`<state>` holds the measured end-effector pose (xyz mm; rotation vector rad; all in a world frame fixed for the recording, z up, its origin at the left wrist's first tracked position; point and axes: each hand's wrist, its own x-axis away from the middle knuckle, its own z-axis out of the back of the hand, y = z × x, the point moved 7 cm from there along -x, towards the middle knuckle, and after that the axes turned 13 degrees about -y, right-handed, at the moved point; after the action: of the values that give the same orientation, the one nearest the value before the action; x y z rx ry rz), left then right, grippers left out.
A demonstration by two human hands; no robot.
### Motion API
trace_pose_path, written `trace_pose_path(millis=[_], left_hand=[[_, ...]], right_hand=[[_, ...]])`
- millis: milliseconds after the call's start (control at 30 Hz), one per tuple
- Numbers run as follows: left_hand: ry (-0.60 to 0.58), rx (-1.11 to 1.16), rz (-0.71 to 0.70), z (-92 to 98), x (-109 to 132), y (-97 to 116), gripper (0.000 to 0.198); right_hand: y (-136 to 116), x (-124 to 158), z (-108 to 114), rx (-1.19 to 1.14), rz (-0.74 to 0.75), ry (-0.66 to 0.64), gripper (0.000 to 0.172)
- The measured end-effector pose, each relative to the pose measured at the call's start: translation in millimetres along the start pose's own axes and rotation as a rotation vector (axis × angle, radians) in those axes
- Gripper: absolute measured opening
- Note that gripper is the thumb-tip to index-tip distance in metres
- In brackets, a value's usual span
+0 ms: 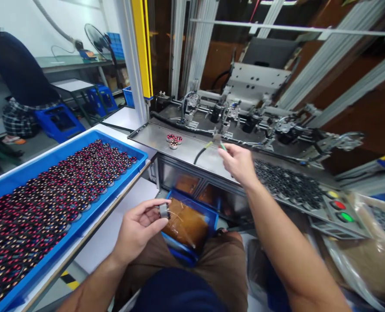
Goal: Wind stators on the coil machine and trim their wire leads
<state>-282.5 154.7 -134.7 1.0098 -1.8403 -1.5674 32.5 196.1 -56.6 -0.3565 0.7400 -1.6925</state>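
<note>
Over my lap, my left hand (140,227) grips a small grey ring-shaped motor part (164,211) between thumb and fingers. Fine wires seem to trail from its right side. My right hand (239,162) is raised over the metal tray (153,138), closed on a thin green stick-like tool (223,147) whose far end I cannot make out. Just left of that hand lies a black rod with a yellow tip (201,152). Farther left on the tray sit several copper-and-red wound motor stators (174,141).
A blue crate (140,158) full of wound stators stands at left. Behind the tray is a machine with clamps (254,117). Dark parts (286,182) lie right of my hand, beside a button box (345,216). Below sits a blue bin (213,219). Another person (20,73) bends at far left.
</note>
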Motion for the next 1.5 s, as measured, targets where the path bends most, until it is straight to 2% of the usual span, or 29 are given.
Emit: trace_pose_path(millis=[67, 133, 167, 233, 267, 300, 333, 433, 467, 533, 567, 600, 667, 767, 900, 1067, 1200, 1500], left_hand=[[0.032, -0.023, -0.022, 4.6, 2, 5, 0.038], [0.036, -0.038, -0.03, 4.8, 4, 8, 0.039], [0.03, -0.046, -0.033, 3.0, 4, 10, 0.039], [0.016, -0.065, -0.045, -3.7, 2, 12, 0.039], [0.008, -0.073, -0.051, -8.3, 1, 13, 0.039], [0.001, -0.077, -0.055, -13.3, 0, 13, 0.039], [-0.007, -0.079, -0.055, -18.7, -2, 13, 0.039], [-0.04, -0.078, -0.053, -34.7, -8, 10, 0.04], [-0.057, -0.08, -0.049, -39.6, -10, 10, 0.039], [-0.089, -0.091, -0.045, -47.8, -12, 9, 0.039], [-0.101, -0.098, -0.042, -51.0, -13, 9, 0.039], [-0.11, -0.105, -0.034, -53.7, -13, 8, 0.039], [-0.122, -0.109, -0.019, -58.2, -13, 8, 0.04], [-0.165, -0.083, -0.013, -67.8, -12, 9, 0.039], [-0.244, -0.045, -0.024, -83.9, -11, 10, 0.038], [-0.271, -0.039, -0.028, -93.0, -9, 12, 0.038], [-0.261, -0.036, -0.02, -92.2, -8, 12, 0.038], [-0.27, -0.032, 0.007, -95.5, -9, 9, 0.038]], right_hand=[[-8, 41, 23, -0.024, 0.108, -0.006, 0.038], [-14, 86, 28, -0.07, 0.228, -0.142, 0.03], [-16, 109, 21, -0.132, 0.263, -0.268, 0.026], [-18, 157, -8, -0.267, 0.308, -0.552, 0.026], [-18, 180, -25, -0.334, 0.31, -0.659, 0.032], [-17, 200, -41, -0.392, 0.294, -0.697, 0.037], [-13, 216, -53, -0.452, 0.259, -0.669, 0.041], [3, 257, -79, -0.539, 0.118, -0.457, 0.04], [8, 269, -85, -0.539, 0.075, -0.424, 0.054], [14, 288, -97, -0.529, -0.014, -0.439, 0.098], [16, 295, -102, -0.525, -0.067, -0.473, 0.109], [18, 300, -107, -0.523, -0.122, -0.506, 0.109], [20, 302, -111, -0.532, -0.184, -0.515, 0.094], [13, 290, -103, -0.52, -0.062, -0.391, 0.077], [-8, 269, -86, -0.507, 0.224, -0.23, 0.078], [-24, 251, -78, -0.582, 0.381, -0.185, 0.079], [-28, 247, -78, -0.612, 0.414, -0.194, 0.084], [-24, 247, -77, -0.59, 0.39, -0.169, 0.081]])
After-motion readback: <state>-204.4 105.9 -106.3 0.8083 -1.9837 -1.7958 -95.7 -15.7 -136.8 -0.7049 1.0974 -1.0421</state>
